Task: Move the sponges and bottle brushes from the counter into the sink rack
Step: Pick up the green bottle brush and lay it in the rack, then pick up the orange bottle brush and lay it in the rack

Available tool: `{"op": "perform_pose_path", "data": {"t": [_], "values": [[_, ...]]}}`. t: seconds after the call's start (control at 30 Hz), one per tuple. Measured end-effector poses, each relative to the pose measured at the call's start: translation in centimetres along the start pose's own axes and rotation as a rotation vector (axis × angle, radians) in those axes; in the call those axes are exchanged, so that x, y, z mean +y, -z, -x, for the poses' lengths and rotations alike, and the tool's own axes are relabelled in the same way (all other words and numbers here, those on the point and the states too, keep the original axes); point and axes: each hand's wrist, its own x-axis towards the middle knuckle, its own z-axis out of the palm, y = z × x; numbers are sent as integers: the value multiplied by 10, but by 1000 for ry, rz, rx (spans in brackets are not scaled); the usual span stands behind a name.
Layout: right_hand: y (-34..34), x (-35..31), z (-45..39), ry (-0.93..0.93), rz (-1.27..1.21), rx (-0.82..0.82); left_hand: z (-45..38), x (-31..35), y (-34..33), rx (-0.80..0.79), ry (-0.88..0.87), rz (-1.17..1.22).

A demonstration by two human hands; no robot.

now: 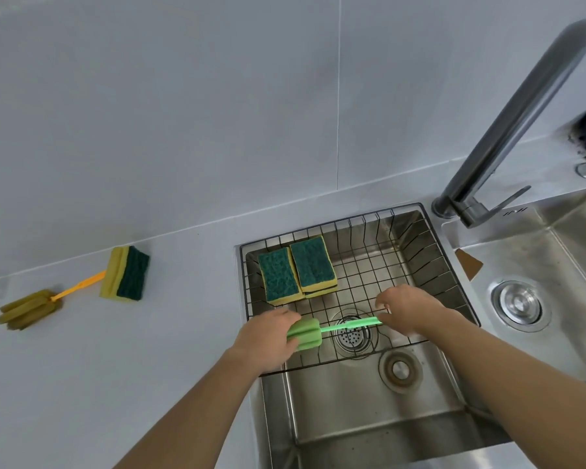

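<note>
Both hands are holding the green bottle brush (pixel 322 330) over the sink rack (pixel 416 265): left hand (pixel 268 336) squeezing its foam head, right hand (pixel 410 311) pinching its handle. Two sponges (pixel 296 274) are lying in the rack, while one sponge (pixel 126 277) and a yellow bottle brush (pixel 31 309) are sitting on the counter (pixel 115 367).

Single view only, head-worn, so nothing is shared between views. The camera sits above and behind both hands, looking forward and steeply down. Wide-angle lens: the wall edges and the faucet (pixel 508 130) bow near the frame border. Both forearms enter from the bottom edge; the left hand (pixel 268 340) and right hand (pixel 410 309) lie just below frame centre, close to the lens. Beyond the fingertips comes the sink rack (pixel 427 265), then the wall. Left of the fingers the counter (pixel 115 367) runs out of frame. Far right corner is blurred, probably a dark object.
</note>
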Motion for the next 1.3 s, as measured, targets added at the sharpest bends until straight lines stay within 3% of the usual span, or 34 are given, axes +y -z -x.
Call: {"op": "perform_pose_path", "data": {"t": [0.4, 1.3], "values": [[17, -49, 44, -32, 128, 106, 65, -44, 19, 119, 145, 170], [-12, -357, 16, 167, 251, 119, 230, -325, 21, 213, 409, 281]]}}
